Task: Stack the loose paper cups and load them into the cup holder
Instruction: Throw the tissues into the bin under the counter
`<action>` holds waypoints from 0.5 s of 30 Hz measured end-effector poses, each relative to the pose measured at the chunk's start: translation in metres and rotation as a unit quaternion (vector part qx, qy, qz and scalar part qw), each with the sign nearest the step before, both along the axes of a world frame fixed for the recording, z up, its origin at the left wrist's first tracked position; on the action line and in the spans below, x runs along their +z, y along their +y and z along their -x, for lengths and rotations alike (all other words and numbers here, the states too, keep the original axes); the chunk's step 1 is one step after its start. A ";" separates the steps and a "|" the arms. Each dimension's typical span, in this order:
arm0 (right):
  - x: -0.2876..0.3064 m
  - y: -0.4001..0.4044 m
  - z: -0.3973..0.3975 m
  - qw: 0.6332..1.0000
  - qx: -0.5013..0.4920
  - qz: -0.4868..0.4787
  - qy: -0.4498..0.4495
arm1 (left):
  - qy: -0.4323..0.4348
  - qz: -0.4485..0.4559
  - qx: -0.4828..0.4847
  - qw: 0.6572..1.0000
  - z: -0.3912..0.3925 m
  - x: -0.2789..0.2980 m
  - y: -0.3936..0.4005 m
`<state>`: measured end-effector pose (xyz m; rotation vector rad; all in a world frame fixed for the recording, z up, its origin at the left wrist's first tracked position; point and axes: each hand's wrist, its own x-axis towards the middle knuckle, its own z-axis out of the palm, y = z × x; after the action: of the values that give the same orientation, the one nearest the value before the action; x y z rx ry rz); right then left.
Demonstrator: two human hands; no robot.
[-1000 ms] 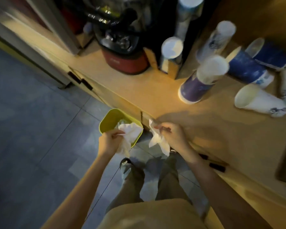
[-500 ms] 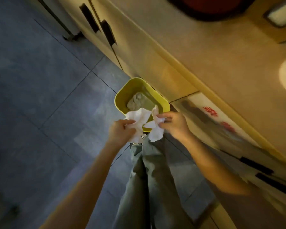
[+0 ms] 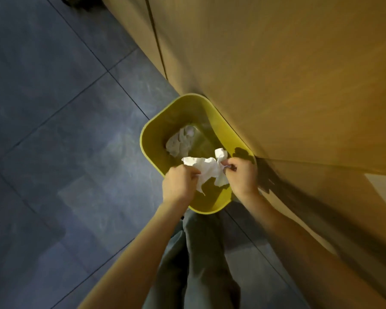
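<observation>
No paper cup or cup holder shows in the head view. My left hand (image 3: 178,184) and my right hand (image 3: 242,176) both pinch crumpled white tissue (image 3: 206,169), held just above the open yellow bin (image 3: 153,132) on the floor. The tissue stretches between the two hands over the near half of the bin. Another crumpled tissue (image 3: 179,141) lies at the bottom of the bin.
The bin stands against the wooden cabinet front (image 3: 276,63) on the right. Grey floor tiles (image 3: 65,130) fill the left side. My trouser legs (image 3: 201,264) are below the bin.
My view has dropped from the counter with its cups down to the floor. Both hands have come together with the tissue and now hang over the bin, which looks nearer.
</observation>
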<state>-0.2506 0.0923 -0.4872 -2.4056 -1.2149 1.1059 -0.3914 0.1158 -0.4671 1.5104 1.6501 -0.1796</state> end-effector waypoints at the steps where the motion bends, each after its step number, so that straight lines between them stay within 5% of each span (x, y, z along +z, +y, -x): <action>1: -0.013 0.002 0.002 1.000 0.005 0.021 0.001 | 0.012 0.009 -0.025 1.000 -0.004 -0.017 0.001; 8: -0.076 0.009 0.009 0.986 0.109 0.123 0.003 | 0.097 0.085 -0.221 0.967 -0.019 -0.083 -0.001; 11: -0.083 0.014 0.006 0.970 0.142 0.194 0.030 | 0.111 0.104 -0.242 0.958 -0.022 -0.091 -0.002; 15: -0.070 0.016 0.002 0.979 0.098 0.177 0.037 | 0.079 0.095 -0.244 0.962 -0.022 -0.077 -0.001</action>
<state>-0.2525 0.1087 -0.5573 -2.5034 -1.3509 1.5762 -0.3698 0.1149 -0.5445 1.7622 1.3046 -0.7218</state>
